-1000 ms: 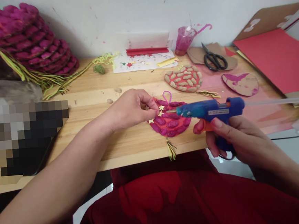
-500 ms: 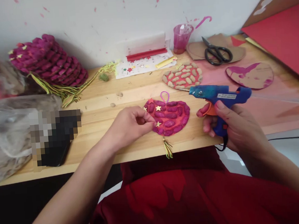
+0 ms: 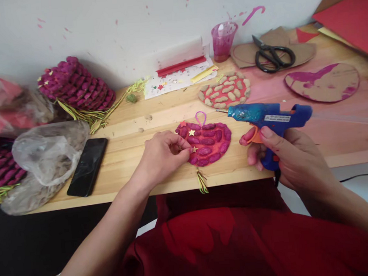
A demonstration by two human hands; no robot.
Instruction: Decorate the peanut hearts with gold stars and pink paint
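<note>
1. The purple bumpy piece [image 3: 208, 142] lies flat near the middle of the counter [image 3: 124, 149], close to the front edge.
2. Some parts look done. A pink-purple loop [image 3: 196, 119] is at its top, and a yellow and dark tassel [image 3: 202, 182] hangs down to the front edge. A red star [image 3: 183, 124] and a shiny star [image 3: 191, 132] sit on its left part.
3. The left hand [image 3: 166, 154] has its thumb and fingertip almost together, pinching a gold star [image 3: 195, 149] at the low left part. I think this star is not finished, because the fingers have not let go.
4. The right hand [image 3: 290, 159] is curled tight around a blue glue gun [image 3: 258, 114]. Its tip points left, apart from the purple piece.
5. The right part shows no stars, so maybe there is more to do.
6. More little stars lie on the white paper [image 3: 155, 93] by the back edge.
</note>
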